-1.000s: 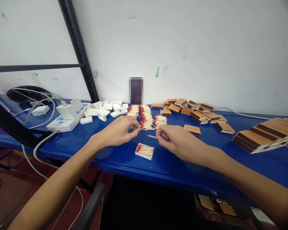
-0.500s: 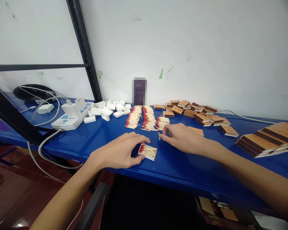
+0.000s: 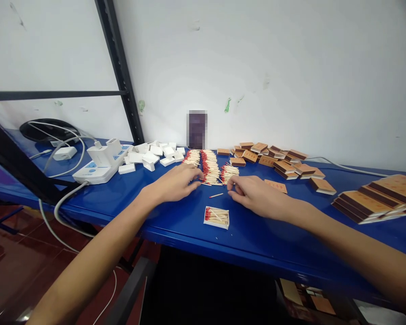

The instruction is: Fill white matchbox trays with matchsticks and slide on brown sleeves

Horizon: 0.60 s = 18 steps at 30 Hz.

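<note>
My left hand (image 3: 179, 183) is over the table just in front of the match rows, thumb and fingers apart, holding nothing that I can see. It covers the near end of the left row of matches (image 3: 192, 157). My right hand (image 3: 255, 194) rests near the small match pile (image 3: 230, 172), fingers curled and a gap between thumb and forefinger. Between the hands a single match (image 3: 216, 195) lies on the blue table. Closer to me stands a white matchbox tray (image 3: 216, 225) filled with red-headed matches, touched by neither hand. A middle row of matches (image 3: 209, 167) lies behind.
White empty trays (image 3: 150, 158) are heaped at the back left beside a power strip (image 3: 98, 174). Brown matchbox sleeves (image 3: 284, 166) lie scattered at the back right, with stacked ones (image 3: 375, 198) at far right. A black shelf post (image 3: 120, 72) rises on the left.
My left hand has let go of the filled tray and moved up toward the match rows. The tray sits slightly farther right and straighter. The match at my right fingertips now lies on the table.
</note>
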{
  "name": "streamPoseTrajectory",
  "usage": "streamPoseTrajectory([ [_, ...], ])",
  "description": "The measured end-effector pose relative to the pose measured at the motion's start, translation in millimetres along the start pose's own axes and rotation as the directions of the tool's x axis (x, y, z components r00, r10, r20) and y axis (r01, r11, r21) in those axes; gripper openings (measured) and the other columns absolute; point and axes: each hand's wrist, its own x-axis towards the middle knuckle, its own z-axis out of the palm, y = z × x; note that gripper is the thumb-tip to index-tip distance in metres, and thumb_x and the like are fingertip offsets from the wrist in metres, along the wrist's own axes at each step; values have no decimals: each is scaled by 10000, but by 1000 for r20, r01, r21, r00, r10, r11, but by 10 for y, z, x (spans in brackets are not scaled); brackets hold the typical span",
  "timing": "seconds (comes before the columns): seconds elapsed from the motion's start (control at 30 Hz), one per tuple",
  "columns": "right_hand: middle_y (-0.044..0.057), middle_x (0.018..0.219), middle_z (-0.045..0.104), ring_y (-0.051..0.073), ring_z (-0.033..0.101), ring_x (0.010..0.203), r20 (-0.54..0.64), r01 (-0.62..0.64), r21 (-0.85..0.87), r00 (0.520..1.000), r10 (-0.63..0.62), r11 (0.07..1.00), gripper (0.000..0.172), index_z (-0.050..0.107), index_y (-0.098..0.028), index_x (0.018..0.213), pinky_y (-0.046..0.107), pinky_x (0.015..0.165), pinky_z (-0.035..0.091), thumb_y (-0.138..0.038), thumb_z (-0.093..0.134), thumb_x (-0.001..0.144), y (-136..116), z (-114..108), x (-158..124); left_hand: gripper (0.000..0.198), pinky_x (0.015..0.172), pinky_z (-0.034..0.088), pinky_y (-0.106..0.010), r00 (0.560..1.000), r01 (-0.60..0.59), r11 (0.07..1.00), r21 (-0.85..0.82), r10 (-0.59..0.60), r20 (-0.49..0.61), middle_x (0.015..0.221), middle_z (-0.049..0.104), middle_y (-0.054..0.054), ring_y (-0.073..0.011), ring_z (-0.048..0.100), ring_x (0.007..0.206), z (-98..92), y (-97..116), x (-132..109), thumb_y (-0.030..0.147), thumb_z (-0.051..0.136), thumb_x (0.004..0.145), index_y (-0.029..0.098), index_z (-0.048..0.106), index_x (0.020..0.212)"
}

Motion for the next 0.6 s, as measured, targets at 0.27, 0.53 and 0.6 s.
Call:
streamPoseTrajectory([
  [0.27,34,816,596,165,498,705,28,151,57,988,-152,987,160,476,-206,823,283,634,345,-252,414,963,-37,70,99,220,871,394,-417,995,37,957,287,-60,73,1045,571,-106,-273,515,1017,120,-13,161,286,458,969,176,648,987],
  [0.53,-2,713,557,142,475,631,12,63,163,998,-66,985,204,530,-213,796,268,582,327,-316,443,950,-445,-158,-317,291,858,395,-402,995,-22,966,257,-4,99,1080,528,-134,-262,490,1015,131,18,133,269,342,1004,130,598,995],
  [0.6,3,708,571,139,477,617,29,50,166,998,-56,985,228,554,-210,787,268,577,325,-318,439,952,-491,-174,-354,257,860,397,-390,996,-27,984,175,11,88,1062,524,-118,-247,490,1000,73,38,90,261,371,990,136,596,994],
])
